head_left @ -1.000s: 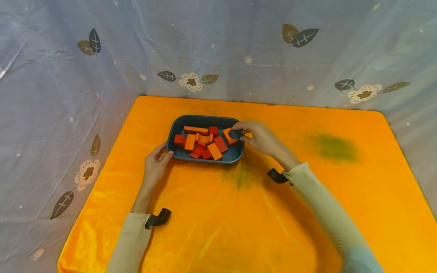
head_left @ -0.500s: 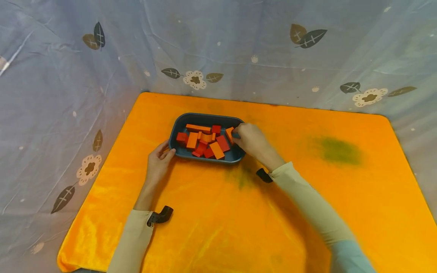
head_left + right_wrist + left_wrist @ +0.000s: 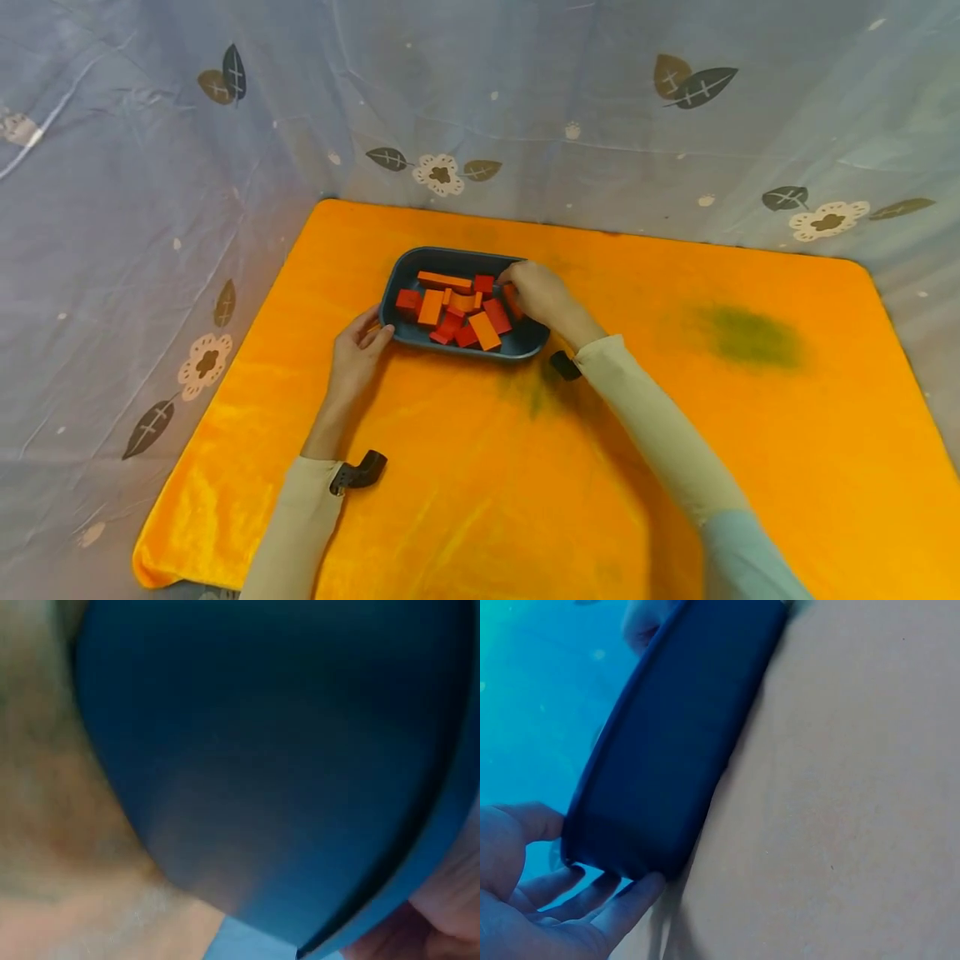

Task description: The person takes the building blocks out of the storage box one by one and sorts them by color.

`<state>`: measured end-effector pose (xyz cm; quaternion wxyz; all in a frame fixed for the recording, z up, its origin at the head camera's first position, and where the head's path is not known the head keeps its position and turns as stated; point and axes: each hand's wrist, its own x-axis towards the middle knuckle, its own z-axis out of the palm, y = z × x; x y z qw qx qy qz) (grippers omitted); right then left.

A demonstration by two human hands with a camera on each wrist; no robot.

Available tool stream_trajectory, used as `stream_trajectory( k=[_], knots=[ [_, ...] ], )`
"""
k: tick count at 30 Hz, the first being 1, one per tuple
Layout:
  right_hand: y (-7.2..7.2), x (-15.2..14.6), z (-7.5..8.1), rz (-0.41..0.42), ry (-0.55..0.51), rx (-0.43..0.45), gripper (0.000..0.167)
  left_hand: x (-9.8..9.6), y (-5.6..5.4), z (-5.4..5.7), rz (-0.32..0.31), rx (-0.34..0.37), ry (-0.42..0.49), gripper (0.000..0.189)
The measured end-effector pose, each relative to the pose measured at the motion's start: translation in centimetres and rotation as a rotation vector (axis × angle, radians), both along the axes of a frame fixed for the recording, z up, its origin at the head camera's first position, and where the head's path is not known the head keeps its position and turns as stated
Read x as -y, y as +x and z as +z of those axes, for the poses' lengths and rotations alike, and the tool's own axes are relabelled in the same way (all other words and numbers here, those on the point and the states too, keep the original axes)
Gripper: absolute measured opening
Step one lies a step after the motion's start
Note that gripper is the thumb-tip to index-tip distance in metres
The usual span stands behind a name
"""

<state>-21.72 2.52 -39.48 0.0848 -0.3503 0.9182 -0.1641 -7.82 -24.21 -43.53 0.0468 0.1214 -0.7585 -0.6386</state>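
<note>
Nearest me, the two pale sleeves (image 3: pixel 288 521) reach in over the orange-covered counter (image 3: pixel 465 467), a black wrist mount (image 3: pixel 365 472) at the left cuff and another (image 3: pixel 565 365) at the right. The left hand (image 3: pixel 356 354) grips the near-left corner of the dark blue tray (image 3: pixel 450 351), thumb at the rim and fingers against the end wall. The tray appears to sit on the counter, towards its far side. At its right end the right hand (image 3: pixel 542 293) bends down inside over an orange block (image 3: pixel 512 302); I can't tell whether its fingers are clamped on it, as the hand hides their tips.

Further in, an arched orange block (image 3: pixel 462 302), a red cube (image 3: pixel 483 284) and a long orange bar (image 3: pixel 445 282) lie loosely among other red and orange blocks. I judge the handling unfinished: every block I can see is in the tray, in no clear order, and whether they're being loaded or unloaded isn't readable. Behind everything hangs a grey-blue curtain (image 3: pixel 585 83) with flowers and leaves.
</note>
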Motion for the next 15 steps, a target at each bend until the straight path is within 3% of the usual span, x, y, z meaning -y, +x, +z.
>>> stream_trajectory(
  k=[6,15],
  knots=[
    [-1.3,-0.8,-0.3,0.144,0.101,0.028,0.041,-0.2,-0.1,0.0,0.008,-0.004,0.001,0.047],
    [-1.9,-1.0,-0.2,0.186,0.167,0.006,0.029,-0.1,0.0,-0.2,0.018,-0.010,0.011,0.047]
  ],
)
